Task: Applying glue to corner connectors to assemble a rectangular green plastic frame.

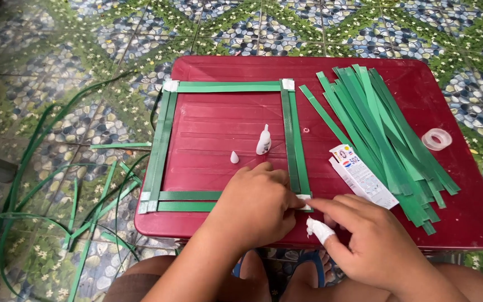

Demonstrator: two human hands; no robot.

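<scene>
- Loose pile of flat green plastic strips fanned at two o'clock on the dark red plastic table; clear tape roll beyond, small white glue bottle and cap inside the frame.
- Square frame of green strips, taped white at corners, flat at table centre, sides running twelve-to-six and nine-to-three.
- Left hand curled over the five-o'clock corner, pinching white tape.
- Right hand loosely open, forefinger extended to the same corner, bandaged thumb free, holding nothing.
</scene>
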